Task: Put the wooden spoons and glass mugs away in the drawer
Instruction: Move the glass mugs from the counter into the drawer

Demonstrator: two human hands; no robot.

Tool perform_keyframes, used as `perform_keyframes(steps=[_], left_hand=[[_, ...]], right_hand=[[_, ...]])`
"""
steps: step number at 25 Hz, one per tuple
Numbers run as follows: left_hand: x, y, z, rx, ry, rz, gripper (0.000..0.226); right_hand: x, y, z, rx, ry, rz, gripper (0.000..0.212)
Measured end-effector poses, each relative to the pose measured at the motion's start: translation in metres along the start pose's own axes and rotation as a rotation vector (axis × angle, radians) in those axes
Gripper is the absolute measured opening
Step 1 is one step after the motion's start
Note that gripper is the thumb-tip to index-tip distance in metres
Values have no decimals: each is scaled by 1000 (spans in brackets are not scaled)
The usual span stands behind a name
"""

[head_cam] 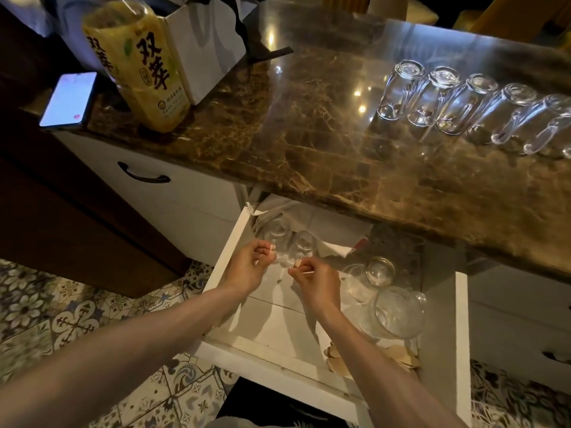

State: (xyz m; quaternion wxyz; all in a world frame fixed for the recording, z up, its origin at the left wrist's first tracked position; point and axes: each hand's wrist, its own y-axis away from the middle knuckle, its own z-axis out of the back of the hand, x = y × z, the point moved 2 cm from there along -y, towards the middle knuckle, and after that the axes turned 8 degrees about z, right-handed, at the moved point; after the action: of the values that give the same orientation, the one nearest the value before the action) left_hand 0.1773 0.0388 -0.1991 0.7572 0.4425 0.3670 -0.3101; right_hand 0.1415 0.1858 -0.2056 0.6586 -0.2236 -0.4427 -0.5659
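- Drawer [262,359] stands open under the near edge of the counter [309,118]
- Your left grip [247,267] pinches the handle of a glass mug [276,231] at its far left
- Your right grip [318,281] pinches the handle of a second mug [304,244], just right of the first
- Row of mugs [448,103] stands on the counter, far right

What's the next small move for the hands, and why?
Probably let go of both handles and lift out. The left hand and right hand each pinch a mug's handle: the left mug and right mug seem already set down at the back left of the drawer. A row of mugs waits on the counter.
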Motion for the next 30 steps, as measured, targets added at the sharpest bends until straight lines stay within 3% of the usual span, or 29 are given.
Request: perform_keyframes(steps=[7, 10, 17, 25, 30], left_hand=[[5, -15, -13, -172, 44, 46, 12], [9, -23, -16, -140, 48, 74, 11], [13, -29, -21, -191, -208, -25, 9], [15, -33, -19, -173, -219, -36, 9], [1, -30, -18, -73, -183, 122, 17]], right_hand=[[-6, -11, -20, -48, 53, 56, 9], [-11, -14, -25, -60, 49, 50, 10], [-11, -21, -33, -30, 18, -20, 12], [-12, -22, -37, -34, -49, -60, 15], [-8, -23, -25, 90, 91, -102, 16]])
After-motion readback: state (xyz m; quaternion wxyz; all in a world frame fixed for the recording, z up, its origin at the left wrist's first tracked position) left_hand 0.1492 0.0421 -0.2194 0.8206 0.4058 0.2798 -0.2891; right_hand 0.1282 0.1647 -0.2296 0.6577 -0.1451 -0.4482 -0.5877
